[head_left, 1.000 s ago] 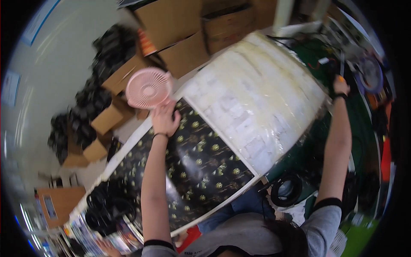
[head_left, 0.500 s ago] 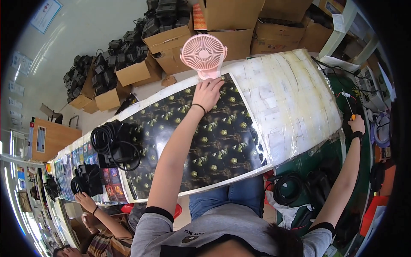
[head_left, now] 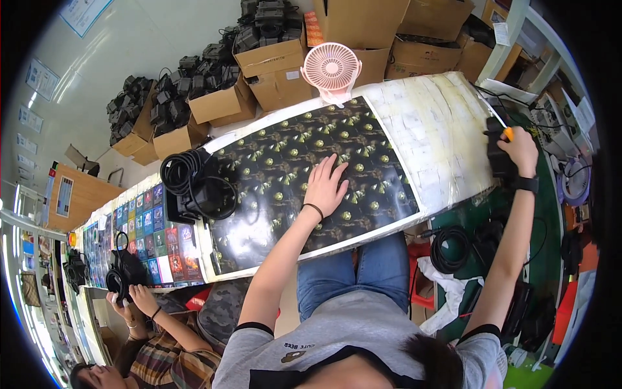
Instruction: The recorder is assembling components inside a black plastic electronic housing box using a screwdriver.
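My left hand (head_left: 326, 189) lies with fingers apart on the black mat (head_left: 272, 165) patterned in yellow and green; it holds nothing. At the right end of the table, my right hand (head_left: 522, 155) is closed round a screwdriver with an orange handle (head_left: 508, 134), its thin shaft pointing away from me. Under the same hand hangs a black box (head_left: 499, 152), like a power adapter, seemingly gripped together with the screwdriver; the fingers' far side is hidden. At the mat's far edge stands a pink fan (head_left: 331, 67).
Coiled black cable with an adapter (head_left: 194, 188) sits at the mat's left. Beyond the table are cartons (head_left: 223, 107) heaped with black adapters. A green bench (head_left: 551, 240) to my right carries another cable coil (head_left: 449, 249). At lower left, a co-worker's hands (head_left: 139, 298) handle a black adapter.
My left hand has left the fan's base and come back onto the mat. My right hand has moved left and away from me, with a black box now at it. The view has shifted slightly.
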A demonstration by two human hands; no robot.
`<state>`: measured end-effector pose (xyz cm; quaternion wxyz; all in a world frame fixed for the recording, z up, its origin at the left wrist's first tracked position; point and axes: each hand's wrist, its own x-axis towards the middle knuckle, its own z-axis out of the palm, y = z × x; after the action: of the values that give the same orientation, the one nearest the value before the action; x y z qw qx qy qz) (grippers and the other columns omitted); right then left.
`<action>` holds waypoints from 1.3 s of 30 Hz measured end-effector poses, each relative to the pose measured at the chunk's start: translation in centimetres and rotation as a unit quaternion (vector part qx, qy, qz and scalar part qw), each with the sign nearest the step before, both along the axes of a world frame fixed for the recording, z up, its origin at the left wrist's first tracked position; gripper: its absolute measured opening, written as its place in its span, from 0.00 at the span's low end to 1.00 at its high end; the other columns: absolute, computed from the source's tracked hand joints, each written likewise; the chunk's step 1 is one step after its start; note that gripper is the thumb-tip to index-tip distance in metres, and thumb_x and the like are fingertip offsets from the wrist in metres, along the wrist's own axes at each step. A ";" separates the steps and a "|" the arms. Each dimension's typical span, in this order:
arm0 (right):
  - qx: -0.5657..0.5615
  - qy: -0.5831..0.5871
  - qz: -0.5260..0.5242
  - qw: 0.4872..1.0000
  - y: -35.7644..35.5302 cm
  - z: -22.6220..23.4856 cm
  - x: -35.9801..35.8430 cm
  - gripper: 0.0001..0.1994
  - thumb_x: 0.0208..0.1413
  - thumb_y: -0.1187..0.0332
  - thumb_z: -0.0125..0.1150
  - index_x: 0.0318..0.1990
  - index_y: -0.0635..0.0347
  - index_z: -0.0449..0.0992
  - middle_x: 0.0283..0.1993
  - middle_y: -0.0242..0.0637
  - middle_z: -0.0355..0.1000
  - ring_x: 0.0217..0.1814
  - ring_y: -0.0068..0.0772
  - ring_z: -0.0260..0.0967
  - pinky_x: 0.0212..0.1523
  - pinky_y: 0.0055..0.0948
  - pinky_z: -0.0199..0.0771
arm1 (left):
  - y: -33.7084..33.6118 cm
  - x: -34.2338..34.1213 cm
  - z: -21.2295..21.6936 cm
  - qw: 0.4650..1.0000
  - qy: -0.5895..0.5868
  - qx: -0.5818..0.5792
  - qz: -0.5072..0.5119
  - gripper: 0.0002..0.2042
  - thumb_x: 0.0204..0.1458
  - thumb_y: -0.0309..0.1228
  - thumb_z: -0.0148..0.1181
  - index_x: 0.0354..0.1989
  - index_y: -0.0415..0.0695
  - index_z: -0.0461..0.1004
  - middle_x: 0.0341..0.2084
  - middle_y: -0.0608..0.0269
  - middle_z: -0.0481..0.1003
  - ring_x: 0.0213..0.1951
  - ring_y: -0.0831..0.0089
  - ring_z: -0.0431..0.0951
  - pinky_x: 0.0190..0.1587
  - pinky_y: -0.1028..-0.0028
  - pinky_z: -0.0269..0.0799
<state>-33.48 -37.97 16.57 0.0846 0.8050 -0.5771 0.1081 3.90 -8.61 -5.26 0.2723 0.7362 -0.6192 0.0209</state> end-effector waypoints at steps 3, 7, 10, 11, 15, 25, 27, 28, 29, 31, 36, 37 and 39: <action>-0.050 0.031 0.090 0.994 5.2 -0.5 4.6 0.14 0.43 0.59 0.72 0.37 0.52 0.80 0.38 0.43 0.78 0.40 0.48 0.78 0.41 0.45 0.78 | 1.4 0.0 0.1 0.999 0.051 -0.019 -0.002 0.25 0.57 0.38 0.57 0.64 0.48 0.65 0.66 0.53 0.63 0.68 0.54 0.59 0.69 0.57 0.52; -0.087 0.038 0.108 0.990 10.5 -3.5 10.7 0.07 0.48 0.64 0.67 0.30 0.57 0.81 0.29 0.46 0.78 0.32 0.48 0.79 0.33 0.41 0.80 | 2.2 -0.2 0.2 0.989 0.138 -0.038 0.023 0.27 0.56 0.38 0.60 0.65 0.46 0.64 0.61 0.52 0.68 0.65 0.52 0.64 0.67 0.57 0.56; -0.027 -0.033 0.133 0.990 12.7 -4.4 12.2 0.05 0.49 0.69 0.64 0.33 0.49 0.83 0.27 0.44 0.78 0.31 0.47 0.79 0.33 0.42 0.79 | 2.2 -0.4 0.1 0.986 0.159 -0.041 0.016 0.27 0.56 0.37 0.60 0.64 0.46 0.65 0.60 0.52 0.69 0.65 0.51 0.64 0.66 0.57 0.57; 0.022 -0.076 0.177 0.981 13.9 -3.7 12.7 0.07 0.49 0.70 0.63 0.35 0.49 0.83 0.28 0.44 0.78 0.33 0.48 0.79 0.35 0.42 0.79 | 2.1 -0.6 -0.1 0.987 0.155 -0.042 0.023 0.26 0.56 0.37 0.60 0.64 0.47 0.65 0.60 0.53 0.69 0.65 0.51 0.63 0.66 0.56 0.56; 0.001 -0.145 0.230 0.962 14.6 -1.4 13.5 0.09 0.50 0.71 0.62 0.39 0.52 0.83 0.31 0.47 0.78 0.37 0.52 0.77 0.38 0.42 0.77 | 2.3 -1.9 0.2 0.991 0.129 -0.044 0.006 0.23 0.56 0.36 0.60 0.61 0.47 0.69 0.60 0.54 0.69 0.66 0.51 0.61 0.67 0.56 0.54; 0.086 -0.273 0.032 0.958 -5.2 -13.1 -1.6 0.27 0.56 0.61 0.65 0.65 0.40 0.70 0.63 0.47 0.68 0.66 0.47 0.64 0.62 0.38 0.65 | 5.8 -4.3 0.8 0.994 0.096 -0.006 -0.045 0.18 0.56 0.37 0.59 0.56 0.52 0.74 0.64 0.59 0.66 0.68 0.55 0.60 0.69 0.57 0.52; 0.237 -0.442 0.145 0.853 -4.6 -13.7 -1.5 0.31 0.58 0.62 0.66 0.70 0.45 0.64 0.66 0.39 0.66 0.69 0.32 0.59 0.69 0.29 0.53 | 6.3 -4.2 0.8 0.996 0.088 -0.001 -0.031 0.18 0.56 0.37 0.59 0.56 0.52 0.74 0.64 0.60 0.66 0.68 0.55 0.60 0.69 0.57 0.52; 0.149 -0.411 0.186 0.880 -4.4 -14.4 -1.8 0.32 0.54 0.65 0.69 0.68 0.43 0.66 0.60 0.45 0.72 0.64 0.39 0.67 0.64 0.31 0.62 | 6.3 -4.3 0.9 0.996 0.083 0.004 -0.026 0.18 0.56 0.37 0.59 0.56 0.52 0.75 0.64 0.60 0.66 0.68 0.55 0.60 0.69 0.56 0.52; 0.115 -0.357 0.134 0.917 -4.8 -14.3 -2.3 0.31 0.53 0.68 0.68 0.66 0.41 0.68 0.55 0.49 0.74 0.60 0.45 0.70 0.60 0.35 0.67 | 6.0 -4.5 1.1 0.997 0.079 0.002 -0.024 0.18 0.56 0.37 0.59 0.56 0.52 0.75 0.64 0.61 0.66 0.68 0.55 0.60 0.69 0.56 0.52; 0.081 -0.301 0.080 0.947 -4.6 -14.4 -1.8 0.30 0.51 0.71 0.67 0.64 0.39 0.69 0.51 0.53 0.76 0.56 0.51 0.73 0.56 0.38 0.71 | 6.0 -4.5 1.0 0.997 0.078 -0.004 -0.026 0.18 0.56 0.37 0.59 0.55 0.52 0.75 0.64 0.61 0.67 0.67 0.55 0.60 0.68 0.56 0.53; -0.042 -0.238 -0.008 0.970 0.3 -8.2 2.3 0.29 0.51 0.74 0.63 0.62 0.39 0.69 0.45 0.57 0.76 0.50 0.62 0.73 0.50 0.48 0.75 | 5.7 -4.5 1.0 0.997 0.070 -0.002 -0.011 0.17 0.56 0.37 0.59 0.54 0.52 0.75 0.63 0.62 0.67 0.66 0.55 0.62 0.67 0.56 0.54; -0.071 -0.231 0.015 0.970 1.9 -6.2 2.7 0.28 0.51 0.74 0.64 0.61 0.40 0.70 0.43 0.56 0.76 0.48 0.61 0.74 0.48 0.48 0.75 | 5.7 -4.5 1.1 0.998 0.066 -0.003 -0.008 0.17 0.56 0.37 0.60 0.54 0.52 0.75 0.63 0.63 0.68 0.66 0.55 0.62 0.67 0.57 0.54; -0.100 -0.230 0.047 0.967 3.3 -3.9 2.0 0.26 0.50 0.76 0.61 0.58 0.40 0.73 0.41 0.52 0.77 0.46 0.59 0.74 0.46 0.50 0.75 | 5.5 -4.7 1.3 0.998 0.065 0.000 -0.008 0.17 0.55 0.37 0.60 0.54 0.53 0.75 0.62 0.64 0.68 0.66 0.56 0.62 0.67 0.57 0.54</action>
<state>-31.51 -34.70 12.66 0.0246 0.7723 -0.5285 0.3515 -0.85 -3.15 -4.00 0.3119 0.7308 -0.6064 -0.0295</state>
